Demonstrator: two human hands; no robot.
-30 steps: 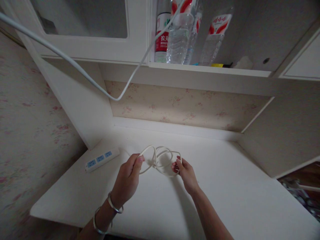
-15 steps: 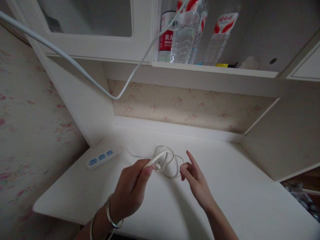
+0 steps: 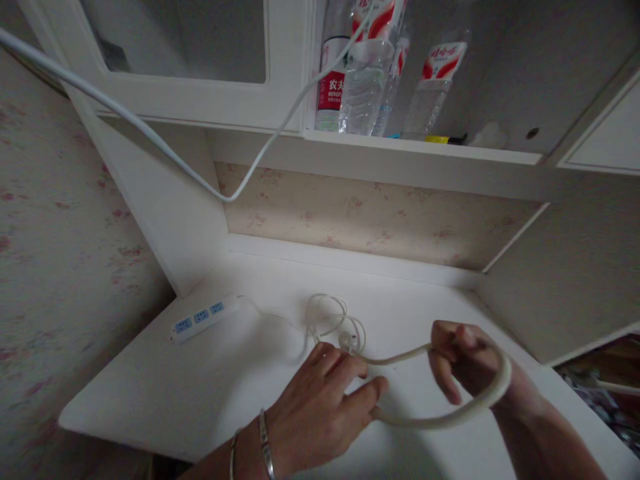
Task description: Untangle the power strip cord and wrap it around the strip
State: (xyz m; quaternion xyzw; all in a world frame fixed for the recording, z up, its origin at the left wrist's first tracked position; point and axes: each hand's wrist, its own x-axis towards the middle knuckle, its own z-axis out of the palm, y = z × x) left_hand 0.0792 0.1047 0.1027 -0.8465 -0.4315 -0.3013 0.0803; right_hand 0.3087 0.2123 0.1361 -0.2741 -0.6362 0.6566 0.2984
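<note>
A white power strip (image 3: 205, 321) with blue socket faces lies on the left of the desk. Its pale cord (image 3: 280, 317) runs right into loose coils beside a round plug (image 3: 347, 341). Over the near side of these coils, my left hand (image 3: 325, 397) has its fingers curled, with cord coming out by the thumb. Farther right, my right hand (image 3: 465, 360) is raised off the desk, its fingers bent round the cord. A wide cord loop (image 3: 460, 417) bows out between the two hands. The exact grip of the right fingers is blurred.
A thick white cable (image 3: 175, 157) hangs across the upper left, in front of the cabinet. Several plastic bottles (image 3: 367, 83) stand on the shelf above. The white desk (image 3: 165, 393) is bounded by side panels and a floral wall (image 3: 330, 207).
My right hand has moved right and toward me, now drawing out a loop of cord. The left hand has lowered and turned palm down near the coils; the plug shows more clearly.
</note>
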